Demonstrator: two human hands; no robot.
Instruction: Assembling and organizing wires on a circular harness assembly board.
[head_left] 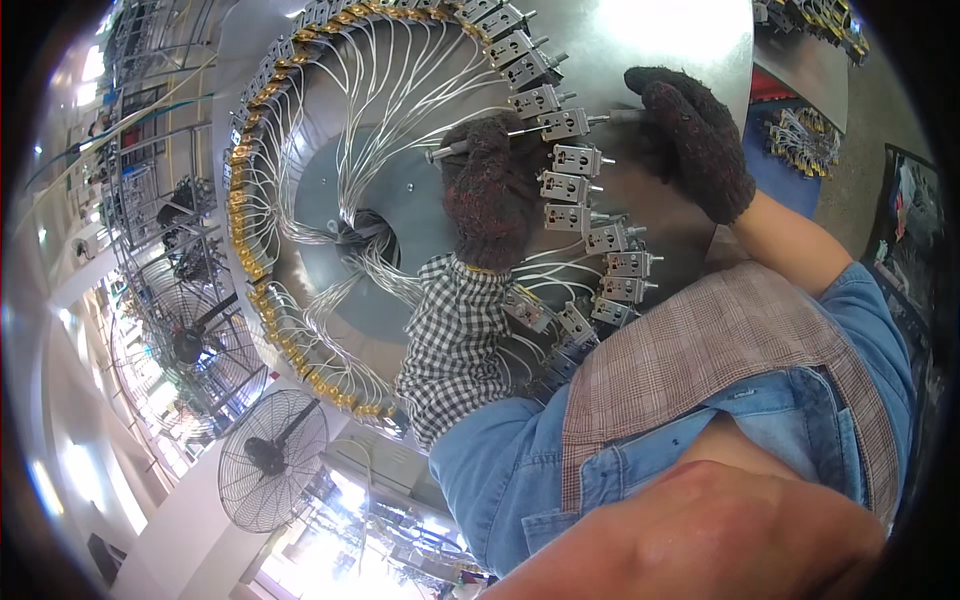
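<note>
The left hand (489,190) grips a slim tool (450,151), shaft reaching right toward a metal block (564,124). The right hand (692,140) curls just beyond (I cannot tell what it holds). White wires (385,125) crowd leftward; steel desk (725,60) stretches above the right hand, its edge close by.

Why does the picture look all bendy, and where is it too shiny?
Head view: the fisheye lens bends straight edges near the picture's dark rim; head view: white glare washes out part of the metal table; head view: a dark shadow or reflection lies beside the right hand.
</note>
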